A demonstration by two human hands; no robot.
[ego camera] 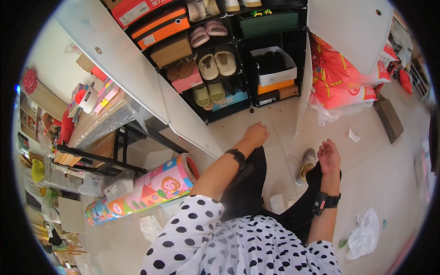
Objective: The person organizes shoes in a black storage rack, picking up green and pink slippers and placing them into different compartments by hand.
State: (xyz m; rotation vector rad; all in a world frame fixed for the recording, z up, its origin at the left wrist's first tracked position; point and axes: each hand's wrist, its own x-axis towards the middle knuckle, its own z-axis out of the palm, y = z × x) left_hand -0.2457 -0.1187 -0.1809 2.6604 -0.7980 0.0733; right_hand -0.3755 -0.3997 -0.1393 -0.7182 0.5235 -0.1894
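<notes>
My left hand (257, 134) hangs over my left knee with its fingers curled; whether anything is inside them cannot be seen. Palm up above my right knee, my right hand (329, 154) is empty, its fingers loosely bent and slightly apart. Before me stands a black shoe cabinet (244, 73) with its white doors open. It holds beige slippers (225, 62), pink slides (216, 28), green slides (216, 92), an orange shoebox (161, 27), a blue shoebox (232, 101) and a white open box (279, 77) with dark contents.
An open white door (137, 82) stands at left, beside a plastic-covered table (103, 120). A rolled cartoon play mat (151, 190) lies below it. Red plastic bags (340, 75) are piled right of the cabinet. A brown board (388, 118) and a white plastic bag (364, 237) lie on the floor.
</notes>
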